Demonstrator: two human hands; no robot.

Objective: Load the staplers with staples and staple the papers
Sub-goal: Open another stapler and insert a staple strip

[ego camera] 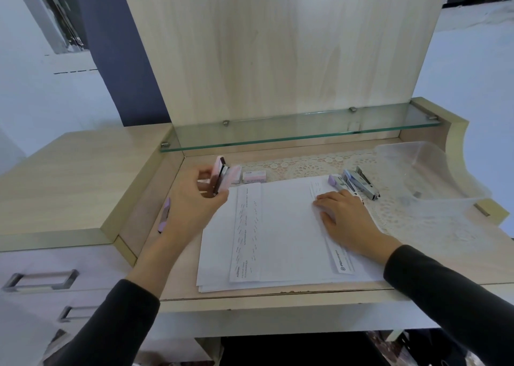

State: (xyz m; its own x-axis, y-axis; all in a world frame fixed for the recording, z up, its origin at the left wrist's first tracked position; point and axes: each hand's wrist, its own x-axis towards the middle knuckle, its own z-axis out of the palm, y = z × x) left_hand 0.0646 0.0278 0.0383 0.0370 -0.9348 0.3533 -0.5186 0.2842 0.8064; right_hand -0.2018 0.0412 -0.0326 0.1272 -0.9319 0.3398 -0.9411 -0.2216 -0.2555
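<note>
My left hand [194, 198] holds a pink stapler [221, 178] up above the desk's back left, its top swung open. My right hand [345, 218] lies flat, fingers spread, on the right side of a stack of white papers [281, 235] in the middle of the desk. A purple stapler [340, 183] and a blue and silver stapler [361, 182] lie just beyond my right hand. Another purple stapler [164, 218] lies at the desk's left edge. A small staple box [254, 177] sits behind the papers.
A clear plastic container [434, 176] stands at the back right on a lace mat [403, 215]. A glass shelf [300, 133] runs across the back. A raised cabinet top [64, 179] with drawers borders the left.
</note>
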